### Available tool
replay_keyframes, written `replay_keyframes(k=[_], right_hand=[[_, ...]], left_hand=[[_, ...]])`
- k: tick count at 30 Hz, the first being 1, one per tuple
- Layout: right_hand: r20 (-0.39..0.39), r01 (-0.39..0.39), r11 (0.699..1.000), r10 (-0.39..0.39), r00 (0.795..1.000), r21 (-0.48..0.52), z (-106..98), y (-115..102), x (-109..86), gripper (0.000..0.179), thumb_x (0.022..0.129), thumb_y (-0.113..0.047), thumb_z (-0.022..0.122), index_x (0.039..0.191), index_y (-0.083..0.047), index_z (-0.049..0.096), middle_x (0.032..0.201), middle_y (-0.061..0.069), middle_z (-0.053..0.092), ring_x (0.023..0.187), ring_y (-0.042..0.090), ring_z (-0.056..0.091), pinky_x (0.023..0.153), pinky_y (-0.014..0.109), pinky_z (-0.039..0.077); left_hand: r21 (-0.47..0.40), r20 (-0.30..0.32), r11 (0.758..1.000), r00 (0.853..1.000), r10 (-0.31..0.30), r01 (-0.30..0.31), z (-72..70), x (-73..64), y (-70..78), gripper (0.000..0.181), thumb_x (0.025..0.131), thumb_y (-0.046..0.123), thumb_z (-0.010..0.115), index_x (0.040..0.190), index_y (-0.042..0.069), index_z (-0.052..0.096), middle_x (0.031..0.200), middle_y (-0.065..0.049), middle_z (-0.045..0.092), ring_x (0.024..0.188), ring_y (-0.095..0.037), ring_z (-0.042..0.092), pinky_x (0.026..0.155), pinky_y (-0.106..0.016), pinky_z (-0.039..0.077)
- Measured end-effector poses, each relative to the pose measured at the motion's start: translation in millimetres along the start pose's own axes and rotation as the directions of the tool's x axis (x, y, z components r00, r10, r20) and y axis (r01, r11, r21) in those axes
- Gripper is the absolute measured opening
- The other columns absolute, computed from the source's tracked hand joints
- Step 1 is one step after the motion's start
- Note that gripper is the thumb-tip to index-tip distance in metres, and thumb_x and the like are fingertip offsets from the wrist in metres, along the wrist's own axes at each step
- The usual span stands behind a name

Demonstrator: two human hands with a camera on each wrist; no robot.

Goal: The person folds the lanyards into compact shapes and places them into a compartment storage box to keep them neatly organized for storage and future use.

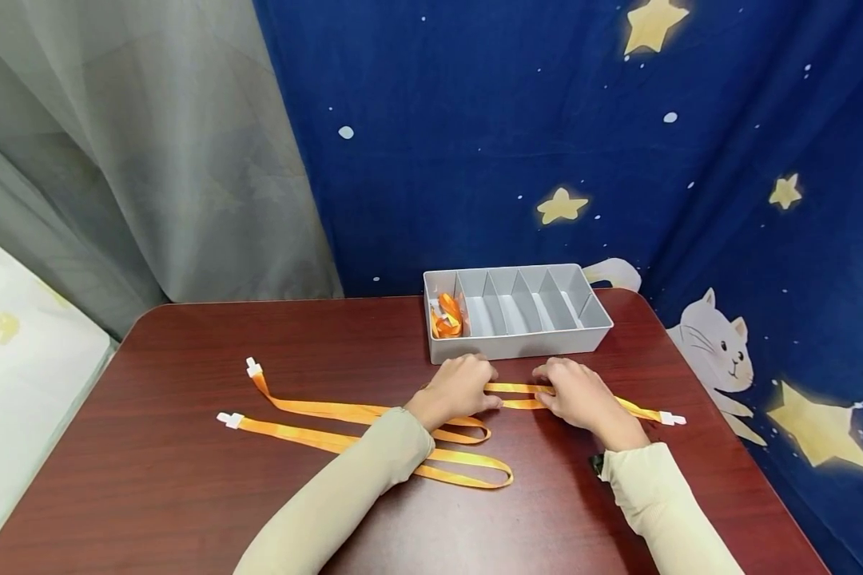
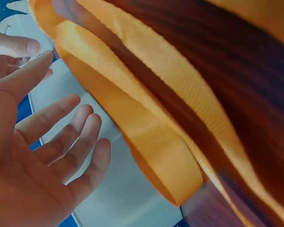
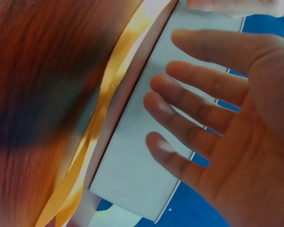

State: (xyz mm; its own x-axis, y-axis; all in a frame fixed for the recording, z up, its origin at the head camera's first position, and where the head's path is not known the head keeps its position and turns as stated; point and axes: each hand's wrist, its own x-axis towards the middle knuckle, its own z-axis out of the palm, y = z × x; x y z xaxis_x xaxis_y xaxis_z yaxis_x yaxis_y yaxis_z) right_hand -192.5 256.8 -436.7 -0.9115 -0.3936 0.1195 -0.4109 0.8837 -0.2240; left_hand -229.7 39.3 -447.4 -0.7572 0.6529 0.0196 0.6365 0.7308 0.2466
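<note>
An orange lanyard (image 1: 521,388) with a white clip (image 1: 670,418) stretches along the table in front of the divided box. My left hand (image 1: 460,387) is over its looped end; in the left wrist view the fingers (image 2: 83,123) are spread and loosely bent, with the ribbon beside them. My right hand (image 1: 578,391) is above the lanyard nearer the clip. Its fingers (image 3: 194,104) look relaxed and apart in the right wrist view, and the ribbon (image 3: 106,85) runs past their tips. Neither palm holds anything. Part of the lanyard is hidden under the hands.
Two more orange lanyards (image 1: 316,410) lie to the left, partly beneath my left forearm, white clips pointing left. Behind the hands stands a grey box (image 1: 518,347) with several compartments; a coiled orange lanyard (image 1: 447,318) sits in its leftmost one. A blue curtain (image 1: 439,160) hangs behind.
</note>
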Motion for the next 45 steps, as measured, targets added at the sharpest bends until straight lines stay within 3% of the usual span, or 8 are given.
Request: replay_keyframes(k=[7,11,16,21,31,45], right_hand=[[0.078,-0.016,1.000,0.016,0.997,0.008,1,1,-1.2,0.030,0.080,-0.011,0.081,0.105,0.000,0.072,0.097,0.011,0.069,0.092,0.031,0.065,0.080,0.051,0.052],[0.096,-0.021,1.000,0.020,0.995,0.002,4,4,-1.5,0.029,0.079,-0.011,0.081,0.104,0.000,0.073,0.095,0.009,0.068,0.090,0.031,0.065,0.078,0.051,0.052],[0.088,-0.012,1.000,0.013,0.996,-0.009,8,11,-4.6,0.027,0.079,-0.010,0.081,0.103,-0.001,0.073,0.095,0.008,0.067,0.091,0.031,0.066,0.078,0.050,0.053],[0.076,-0.012,1.000,0.012,0.997,-0.004,11,14,-4.8,0.025,0.079,-0.009,0.081,0.102,-0.001,0.073,0.094,0.007,0.066,0.089,0.029,0.066,0.078,0.049,0.053],[0.034,-0.023,1.000,0.023,0.999,-0.005,14,17,-3.8,0.010,0.081,-0.007,0.079,0.086,-0.009,0.071,0.081,0.001,0.061,0.072,0.022,0.061,0.065,0.043,0.051],[0.007,-0.013,1.000,0.014,1.000,-0.024,19,17,-0.7,0.014,0.079,-0.005,0.079,0.076,-0.013,0.068,0.075,-0.002,0.059,0.065,0.020,0.058,0.059,0.040,0.049]], left_hand=[[-0.003,0.042,1.000,0.999,-0.007,0.007,4.5,2.2,-4.1,0.022,0.086,0.040,0.077,0.084,0.019,0.073,0.070,0.007,0.059,0.080,-0.015,0.063,0.067,-0.037,0.051],[0.002,0.041,1.000,0.999,0.005,-0.005,5.8,2.9,-5.9,0.020,0.087,0.039,0.077,0.081,0.020,0.072,0.069,0.008,0.056,0.079,-0.014,0.062,0.065,-0.036,0.050],[0.017,0.051,1.000,0.999,0.001,-0.002,3.7,3.3,-6.7,0.019,0.087,0.037,0.077,0.082,0.019,0.072,0.073,0.008,0.058,0.079,-0.014,0.061,0.065,-0.034,0.049],[0.033,0.053,0.999,0.998,-0.016,0.014,2.9,4.2,-8.3,0.024,0.087,0.036,0.078,0.072,0.021,0.066,0.071,0.007,0.056,0.077,-0.013,0.061,0.065,-0.034,0.049],[0.040,0.056,0.999,0.998,-0.011,0.008,2.5,7.1,-5.2,0.023,0.085,0.035,0.079,0.072,0.021,0.067,0.070,0.007,0.055,0.073,-0.011,0.056,0.063,-0.032,0.046],[0.020,0.032,1.000,0.999,-0.010,0.010,4.6,7.9,-6.2,0.022,0.087,0.032,0.078,0.072,0.021,0.067,0.073,0.007,0.059,0.074,-0.012,0.058,0.063,-0.032,0.047]])
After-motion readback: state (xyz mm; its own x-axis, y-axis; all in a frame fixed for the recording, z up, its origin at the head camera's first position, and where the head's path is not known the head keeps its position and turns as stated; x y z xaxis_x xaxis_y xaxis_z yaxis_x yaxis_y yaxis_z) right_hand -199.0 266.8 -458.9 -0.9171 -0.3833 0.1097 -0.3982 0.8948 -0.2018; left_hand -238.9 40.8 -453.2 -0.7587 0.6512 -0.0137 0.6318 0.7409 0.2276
